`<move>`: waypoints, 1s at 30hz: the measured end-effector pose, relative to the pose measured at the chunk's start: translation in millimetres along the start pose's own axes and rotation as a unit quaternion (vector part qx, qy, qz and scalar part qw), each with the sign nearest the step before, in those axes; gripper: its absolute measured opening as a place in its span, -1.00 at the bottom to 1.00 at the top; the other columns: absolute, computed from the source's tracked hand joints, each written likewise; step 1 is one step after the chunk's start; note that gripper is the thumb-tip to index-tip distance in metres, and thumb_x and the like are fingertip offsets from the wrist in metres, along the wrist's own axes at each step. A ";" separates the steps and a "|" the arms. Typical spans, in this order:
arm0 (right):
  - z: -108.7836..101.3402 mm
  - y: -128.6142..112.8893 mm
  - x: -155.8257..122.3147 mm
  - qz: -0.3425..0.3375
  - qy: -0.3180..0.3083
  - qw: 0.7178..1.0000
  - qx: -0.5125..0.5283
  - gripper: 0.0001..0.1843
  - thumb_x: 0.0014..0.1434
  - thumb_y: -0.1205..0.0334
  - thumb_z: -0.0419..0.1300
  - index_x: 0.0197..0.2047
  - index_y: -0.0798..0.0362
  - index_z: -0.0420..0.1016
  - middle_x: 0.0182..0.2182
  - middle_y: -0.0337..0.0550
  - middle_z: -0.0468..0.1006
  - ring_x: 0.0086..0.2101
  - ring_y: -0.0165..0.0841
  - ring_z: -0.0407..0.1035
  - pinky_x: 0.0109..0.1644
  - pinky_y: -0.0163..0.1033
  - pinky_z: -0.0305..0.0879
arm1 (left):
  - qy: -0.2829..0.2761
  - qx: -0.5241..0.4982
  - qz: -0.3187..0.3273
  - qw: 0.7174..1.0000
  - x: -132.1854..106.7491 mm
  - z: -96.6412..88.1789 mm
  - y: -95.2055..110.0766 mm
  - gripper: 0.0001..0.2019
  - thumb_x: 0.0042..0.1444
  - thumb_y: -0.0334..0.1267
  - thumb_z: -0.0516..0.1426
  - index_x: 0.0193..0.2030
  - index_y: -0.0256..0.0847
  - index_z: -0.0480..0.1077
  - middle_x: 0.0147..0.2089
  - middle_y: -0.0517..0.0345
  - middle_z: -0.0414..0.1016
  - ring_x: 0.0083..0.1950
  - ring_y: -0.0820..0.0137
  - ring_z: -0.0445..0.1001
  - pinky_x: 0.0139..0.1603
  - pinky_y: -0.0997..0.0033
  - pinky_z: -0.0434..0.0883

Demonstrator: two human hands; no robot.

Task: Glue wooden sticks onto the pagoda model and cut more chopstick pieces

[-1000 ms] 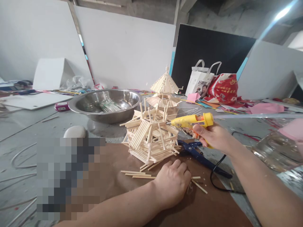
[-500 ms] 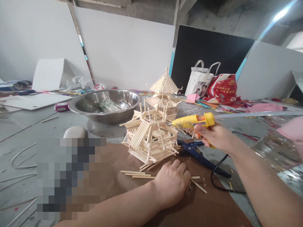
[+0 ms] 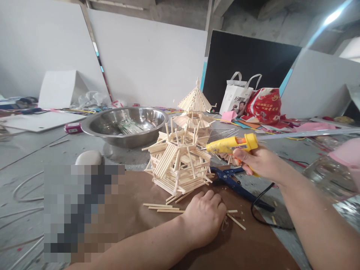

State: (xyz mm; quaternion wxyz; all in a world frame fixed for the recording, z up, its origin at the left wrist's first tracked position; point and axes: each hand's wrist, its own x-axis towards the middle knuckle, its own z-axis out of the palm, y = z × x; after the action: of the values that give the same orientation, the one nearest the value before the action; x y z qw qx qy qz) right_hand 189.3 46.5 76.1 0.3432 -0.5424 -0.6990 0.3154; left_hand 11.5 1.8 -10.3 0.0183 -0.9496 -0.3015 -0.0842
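Your right hand [image 3: 257, 161] is wrapped around the yellow plastic glue gun [image 3: 225, 144], nozzle near the pale wooden-stick openwork model [image 3: 180, 161] at centre, while your left hand [image 3: 206, 213], curled, its grip hidden, lies among thin wooden sticks [image 3: 168, 208] on the near brown sheet [image 3: 135, 195]

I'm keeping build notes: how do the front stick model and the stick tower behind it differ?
The stick tower ends in a pointed roof; the front stick model has bare sticks poking up. The front stick model stands nearer the camera and partly hides the stick tower. Both are built of pale sticks.
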 end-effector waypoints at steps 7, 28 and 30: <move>-5.2 3.7 -1.5 -0.010 -0.004 0.999 -0.034 -0.60 -0.04 -0.14 0.02 -0.51 0.07 0.24 -0.62 -0.25 0.33 -0.75 -0.57 0.07 -0.73 -0.39 0.01 | 0.006 -0.002 0.003 1.000 -0.3 0.3 -0.6 -0.87 0.09 -0.30 -0.09 -0.39 -0.23 0.22 -0.29 0.14 0.29 -0.28 0.38 0.22 -0.36 0.40 0.27; -13.9 -6.7 -7.0 0.039 -0.020 0.998 -0.036 -0.52 -0.13 -0.24 0.00 -0.50 0.07 0.22 -0.62 -0.29 0.24 -0.74 -0.56 0.05 -0.71 -0.38 0.01 | 0.015 -0.005 0.004 1.000 0.5 1.3 -1.2 -0.84 0.11 -0.31 -0.12 -0.41 -0.24 0.22 -0.32 0.13 0.29 -0.28 0.38 0.23 -0.36 0.39 0.27; -15.3 -7.7 -8.0 0.044 -0.022 0.998 -0.042 -0.52 -0.13 -0.25 -0.01 -0.50 0.06 0.21 -0.62 -0.29 0.24 -0.74 -0.56 0.05 -0.71 -0.38 0.01 | 0.016 -0.006 0.003 1.000 0.1 0.9 -1.3 -0.84 0.10 -0.33 -0.11 -0.41 -0.25 0.23 -0.32 0.12 0.30 -0.27 0.38 0.23 -0.36 0.41 0.27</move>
State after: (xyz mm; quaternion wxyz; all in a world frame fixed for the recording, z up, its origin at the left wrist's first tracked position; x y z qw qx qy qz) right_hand 199.1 38.1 89.9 0.2908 -0.5798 -0.6940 0.3125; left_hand 10.9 3.0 -11.2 0.0173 -0.9490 -0.2982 -0.1009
